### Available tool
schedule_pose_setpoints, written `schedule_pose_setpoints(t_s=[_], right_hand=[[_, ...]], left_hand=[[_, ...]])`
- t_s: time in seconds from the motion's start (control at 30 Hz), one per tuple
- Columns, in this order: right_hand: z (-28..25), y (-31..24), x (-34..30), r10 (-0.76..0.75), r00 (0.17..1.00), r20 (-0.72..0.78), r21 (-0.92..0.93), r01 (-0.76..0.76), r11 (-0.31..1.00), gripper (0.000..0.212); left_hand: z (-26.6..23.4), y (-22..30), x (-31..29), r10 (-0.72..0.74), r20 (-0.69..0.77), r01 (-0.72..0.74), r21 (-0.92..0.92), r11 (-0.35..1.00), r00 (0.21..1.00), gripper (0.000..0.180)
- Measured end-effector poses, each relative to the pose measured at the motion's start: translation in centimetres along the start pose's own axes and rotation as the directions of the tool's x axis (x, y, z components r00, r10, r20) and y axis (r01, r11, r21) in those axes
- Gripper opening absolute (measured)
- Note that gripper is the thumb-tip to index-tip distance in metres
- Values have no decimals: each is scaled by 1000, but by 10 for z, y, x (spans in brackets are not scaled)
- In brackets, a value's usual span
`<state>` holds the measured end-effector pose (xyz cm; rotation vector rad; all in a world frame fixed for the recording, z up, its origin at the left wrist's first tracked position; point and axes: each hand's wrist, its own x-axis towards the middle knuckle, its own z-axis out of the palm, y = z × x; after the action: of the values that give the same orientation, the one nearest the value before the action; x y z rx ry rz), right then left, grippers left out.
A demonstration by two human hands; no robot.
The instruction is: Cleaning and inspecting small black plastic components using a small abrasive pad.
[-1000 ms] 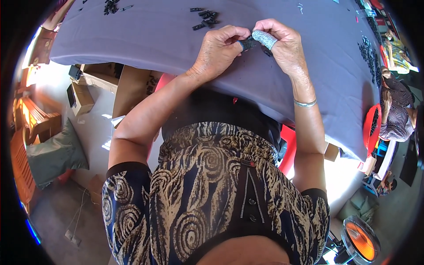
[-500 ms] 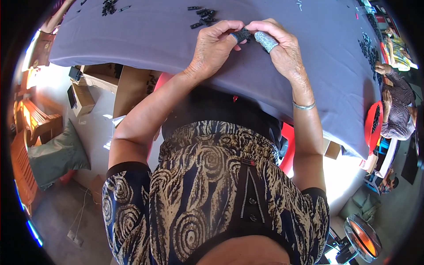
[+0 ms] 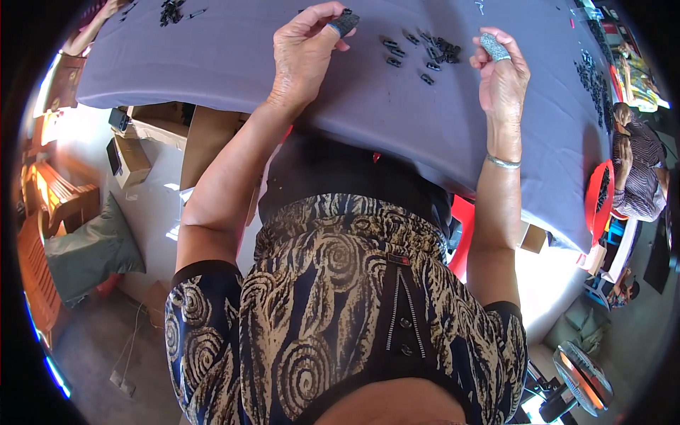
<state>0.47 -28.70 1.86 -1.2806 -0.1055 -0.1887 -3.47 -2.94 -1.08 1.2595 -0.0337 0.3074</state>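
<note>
I have an open cardboard box (image 3: 161, 133) below the near edge of the cloth-covered table (image 3: 227, 67), toward its left corner; its contents are too dark for me to make out. Above it, toward the table's far-left corner, sits a black cluster (image 3: 171, 13). My left hand (image 3: 308, 53) is over the table with its thumb, in a dark finger cot (image 3: 345, 25), brought up to the index finger; I cannot tell whether a part is pinched there. Between the hands, well in from the near edge, lie the small black parts (image 3: 446, 51), short and narrow with glossy glints, several scattered left of a tighter heap. The loose ones mostly slant, long axes running from far left to near right; I cannot tell front from back. My right hand (image 3: 506, 71) hangs half-curled, a grey finger cot (image 3: 495, 48) on its thumb, its grip unclear to me. Black pieces (image 3: 591, 85) spread along the table's right edge, and near its right corner a red basin (image 3: 593, 230) contains a dark heap.
</note>
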Motion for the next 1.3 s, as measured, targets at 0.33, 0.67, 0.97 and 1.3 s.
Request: schedule_pose_setpoints(t_s=[0.33, 0.67, 0.97, 1.3], right_hand=[[-3, 5, 2, 13, 998, -54, -55, -16, 998, 20], [37, -4, 13, -136, 730, 669, -692, 680, 243, 26], [51, 5, 24, 84, 731, 678, -732, 660, 169, 19], [60, 0, -13, 209, 863, 460, -354, -38, 934, 12]], left_hand=[[-2, 5, 2, 49, -37, -51, -49, 998, 998, 16], [12, -5, -17, -60, 208, 25, 169, 985, 976, 19], [16, -4, -20, -84, 244, 48, 151, 987, 966, 21], [18, -1, -20, -80, 256, 35, 176, 984, 963, 17]])
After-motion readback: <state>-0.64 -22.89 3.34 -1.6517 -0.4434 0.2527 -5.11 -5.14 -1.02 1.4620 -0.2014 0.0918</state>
